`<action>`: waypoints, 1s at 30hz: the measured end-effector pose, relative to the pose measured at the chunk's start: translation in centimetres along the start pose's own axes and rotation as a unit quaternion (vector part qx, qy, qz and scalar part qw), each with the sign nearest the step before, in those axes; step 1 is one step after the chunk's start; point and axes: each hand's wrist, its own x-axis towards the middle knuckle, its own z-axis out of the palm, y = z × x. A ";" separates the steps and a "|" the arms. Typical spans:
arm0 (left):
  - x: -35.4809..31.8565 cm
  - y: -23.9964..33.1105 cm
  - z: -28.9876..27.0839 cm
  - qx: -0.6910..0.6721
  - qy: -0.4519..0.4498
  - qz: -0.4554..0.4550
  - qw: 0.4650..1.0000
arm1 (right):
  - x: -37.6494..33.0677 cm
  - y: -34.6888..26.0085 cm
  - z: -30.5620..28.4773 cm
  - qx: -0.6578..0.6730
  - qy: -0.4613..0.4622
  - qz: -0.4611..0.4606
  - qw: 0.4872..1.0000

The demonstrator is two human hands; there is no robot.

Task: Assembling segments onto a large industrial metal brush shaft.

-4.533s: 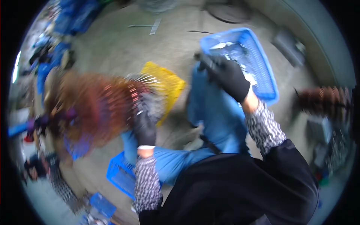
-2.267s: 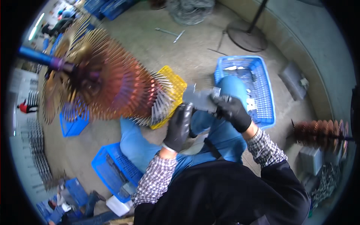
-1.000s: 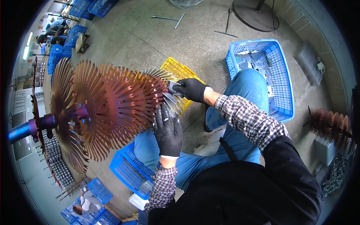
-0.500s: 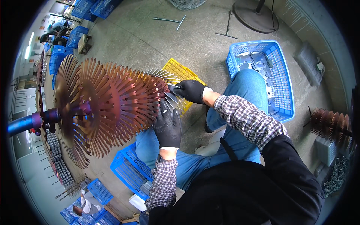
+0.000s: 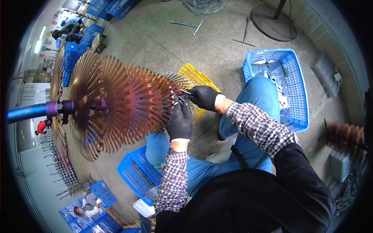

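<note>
A long rack of copper-brown discs with radiating prongs [image 5: 116,103] is strung on a blue and purple shaft [image 5: 35,110], reaching toward me. My left hand [image 5: 180,122], in a black glove, presses against the rack's near end, among silvery thin metal strips [image 5: 176,79] hung on the prongs. My right hand [image 5: 204,97], also black-gloved, pinches a small silvery strip at the same end. Both hands nearly touch each other. I sit with blue-jeaned knees [image 5: 264,89] beneath them.
A blue crate [image 5: 297,97] holding several flat grey metal pieces stands at my right. A yellow crate [image 5: 198,79] lies behind the hands, another blue crate [image 5: 136,178] at my lower left. A second pronged rack [image 5: 345,138] is at right. Other people sit far left.
I took grey pieces from the blue crate on my right and brought them to the rack. In the last second both hands stayed at the rack's near end, shifting only slightly.
</note>
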 end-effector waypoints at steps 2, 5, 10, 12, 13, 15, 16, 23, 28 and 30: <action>0.3 -0.4 0.5 0.030 0.006 0.003 1.000 | -0.1 -0.3 -0.2 -0.004 -0.006 -0.006 1.000; 0.6 -0.9 0.9 0.060 0.012 0.004 0.998 | 0.0 -0.4 -0.3 -0.008 -0.014 -0.013 1.000; 0.8 -0.8 1.1 0.099 0.045 0.040 0.993 | -0.1 -0.2 0.0 -0.015 0.008 -0.028 0.999; 0.8 -0.9 1.1 0.091 0.042 0.039 0.994 | -0.1 -0.5 -0.1 -0.016 0.007 -0.035 0.999; 0.7 -1.0 1.1 0.087 0.040 0.039 0.995 | -0.1 -0.6 -0.1 -0.017 0.006 -0.038 0.999; 0.7 -1.0 1.1 0.083 0.039 0.040 0.995 | -0.1 -0.7 -0.1 -0.019 0.006 -0.040 0.999; 0.8 -0.8 1.1 0.084 0.027 0.029 0.996 | -0.1 -0.6 -0.2 -0.027 0.005 -0.051 0.998; 1.0 -0.4 1.2 0.076 0.016 0.022 0.997 | 0.2 -1.0 -0.4 -0.069 0.011 -0.099 0.993; 1.0 -1.3 1.7 0.058 0.035 0.051 0.996 | 1.0 -0.9 -0.5 -0.097 -0.043 -0.094 0.990; 1.2 -1.8 1.6 0.055 0.040 0.060 0.996 | 1.2 -1.2 -0.9 -0.104 -0.060 -0.091 0.989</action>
